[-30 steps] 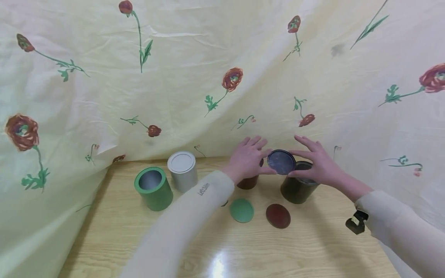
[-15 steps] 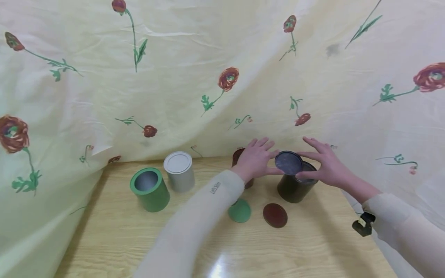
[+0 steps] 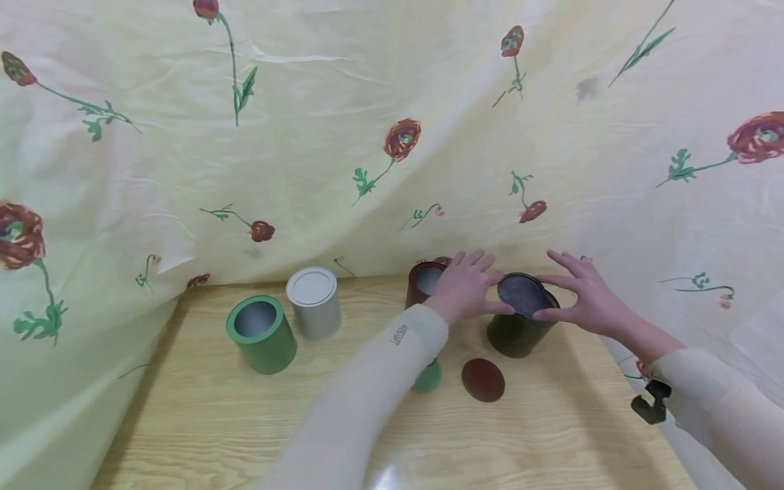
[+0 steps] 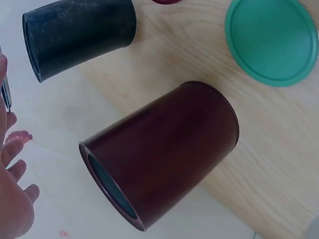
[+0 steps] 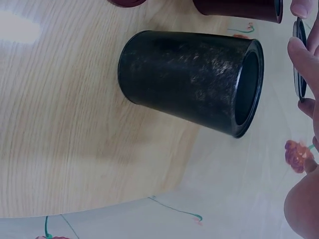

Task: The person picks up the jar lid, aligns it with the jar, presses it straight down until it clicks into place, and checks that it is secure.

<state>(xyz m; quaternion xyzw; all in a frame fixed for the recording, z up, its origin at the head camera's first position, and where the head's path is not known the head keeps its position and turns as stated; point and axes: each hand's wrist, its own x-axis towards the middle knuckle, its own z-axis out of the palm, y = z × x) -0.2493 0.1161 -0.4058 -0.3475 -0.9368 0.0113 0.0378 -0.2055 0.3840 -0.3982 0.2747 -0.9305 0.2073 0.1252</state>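
Observation:
A round black lid (image 3: 523,295) is held by its edges between my two hands, above the open black can (image 3: 517,337). My left hand (image 3: 465,286) grips the lid's left edge with thumb and fingers. On the opposite edge, my right hand (image 3: 584,297) grips it the same way. The right wrist view catches the lid (image 5: 299,59) nearly edge-on, apart from the rim of the black can (image 5: 189,82). Behind my left hand stands an open dark red can (image 3: 418,289), seen whole in the left wrist view as a red can (image 4: 164,149).
A dark red lid (image 3: 483,380) and a green lid (image 3: 429,378), partly hidden by my left sleeve, lie on the wooden table (image 3: 202,415). To the left stand an open green can (image 3: 263,333) and a lidded light grey can (image 3: 315,303). A flowered cloth (image 3: 318,150) hangs behind.
Both hands have carried the black lid rightward, then slightly down, so it now overlaps the black can's opening in the head view. More of the dark red can shows.

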